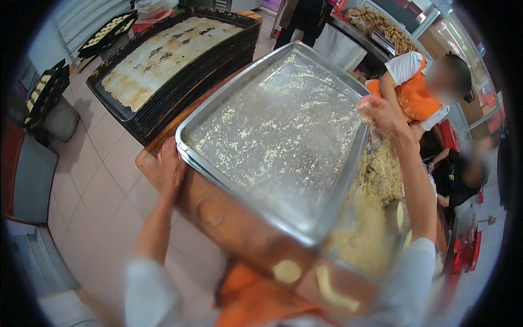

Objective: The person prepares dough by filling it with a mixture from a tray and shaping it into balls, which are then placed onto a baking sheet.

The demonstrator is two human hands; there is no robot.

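Observation:
A large shallow metal baking tray (272, 131) lies on the wooden worktable, with pale crumbs scattered over its base. A second rim shows beneath its left corner. My left hand (172, 163) is closed against that corner, gripping the edge. At the opposite side, my right hand (384, 115) is over the right rim, its fingers bent and smeared by motion; whether they hold anything is unclear. A heap of yellow crumbly mixture (381, 174) lies right of the tray, below my right forearm. Close to my body are a flat round dough piece (286, 271) and a curved pale strip (332, 291).
A stack of dark baking trays (163, 65) stands beyond the table's left edge (150, 158). Black molds with pale pieces (109, 32) are farther left, above the tiled floor (109, 180). A co-worker in an orange apron (406, 87) is at the right; another person in black (457, 174) is nearer.

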